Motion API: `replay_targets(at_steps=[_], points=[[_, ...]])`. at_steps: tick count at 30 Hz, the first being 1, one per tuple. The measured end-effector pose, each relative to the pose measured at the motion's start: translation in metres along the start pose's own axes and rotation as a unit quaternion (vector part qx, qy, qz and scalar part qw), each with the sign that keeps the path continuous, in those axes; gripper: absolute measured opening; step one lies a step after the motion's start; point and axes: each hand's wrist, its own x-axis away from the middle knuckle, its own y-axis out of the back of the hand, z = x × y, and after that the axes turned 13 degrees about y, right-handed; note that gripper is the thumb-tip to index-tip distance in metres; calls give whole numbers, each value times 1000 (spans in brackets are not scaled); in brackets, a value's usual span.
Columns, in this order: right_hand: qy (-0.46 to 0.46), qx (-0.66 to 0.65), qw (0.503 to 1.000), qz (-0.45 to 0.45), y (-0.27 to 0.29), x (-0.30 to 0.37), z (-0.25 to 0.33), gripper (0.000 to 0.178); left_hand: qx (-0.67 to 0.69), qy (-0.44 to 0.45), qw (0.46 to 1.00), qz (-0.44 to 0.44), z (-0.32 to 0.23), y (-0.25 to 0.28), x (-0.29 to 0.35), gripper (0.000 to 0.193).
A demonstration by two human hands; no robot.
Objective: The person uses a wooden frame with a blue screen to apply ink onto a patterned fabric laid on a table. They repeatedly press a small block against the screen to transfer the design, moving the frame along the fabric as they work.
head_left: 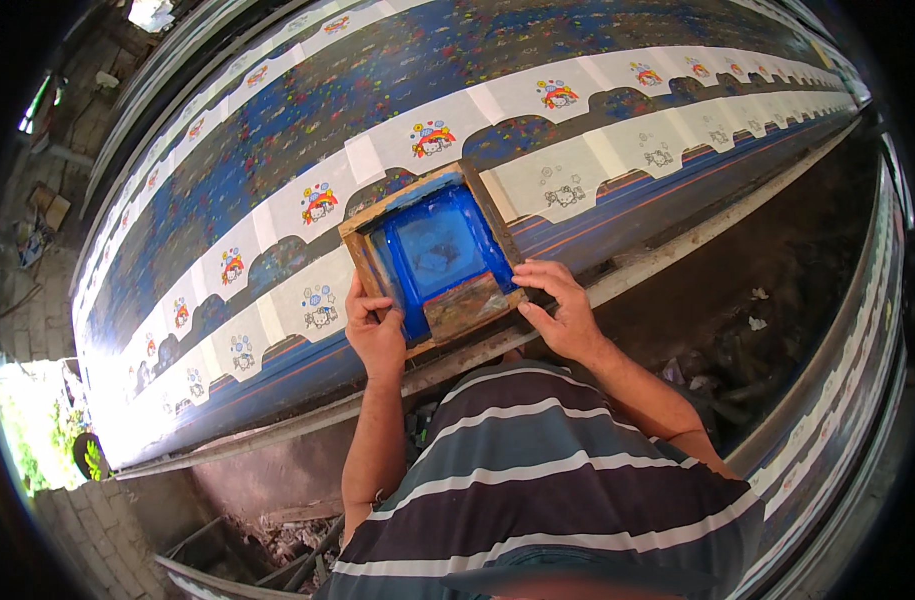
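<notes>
With both hands I hold a wooden-rimmed screen printing frame [442, 250] over the near edge of a long, paint-spotted table. Its mesh is blue, with a paler square window, and a stained brown board [467, 306] lies across its near end. My left hand [375, 335] grips the left rim, thumb on top. On the near right corner, my right hand [562, 308] has its fingers and thumb closed. Beneath or beside the frame runs a row of white cut pieces. The piece to the left [320, 308] bears blue flowers and a dark outline; the one to the right [564, 190] shows grey outlines.
Farther back lies a second row of white pieces [434, 138] with colourful rainbow prints. A pale rail [677, 255] edges the table on my side. Another table with white pieces [827, 470] stands at the lower right. Debris [297, 535] lies below at the left.
</notes>
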Motion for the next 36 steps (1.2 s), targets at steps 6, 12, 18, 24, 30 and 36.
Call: replay_targets(at_steps=[6, 12, 18, 24, 30, 36], points=[[58, 56, 997, -20, -5, -6, 11, 34, 2, 16, 1000, 16, 1, 4, -2, 30], [151, 117, 979, 77, -19, -18, 33, 42, 9, 13, 1000, 6, 4, -2, 0, 28], [218, 218, 935, 177, -31, -42, 35, 38, -10, 20, 1000, -4, 3, -4, 1, 24], [226, 246, 908, 253, -41, -65, 36, 35, -51, 23, 998, -22, 3, -7, 2, 20], [197, 218, 908, 299, -33, -82, 37, 41, -86, -28, 995, -34, 7, -9, -1, 20], [188, 211, 917, 281, -36, -62, 43, 39, -95, -37, 994, -39, 6, -11, -1, 18]])
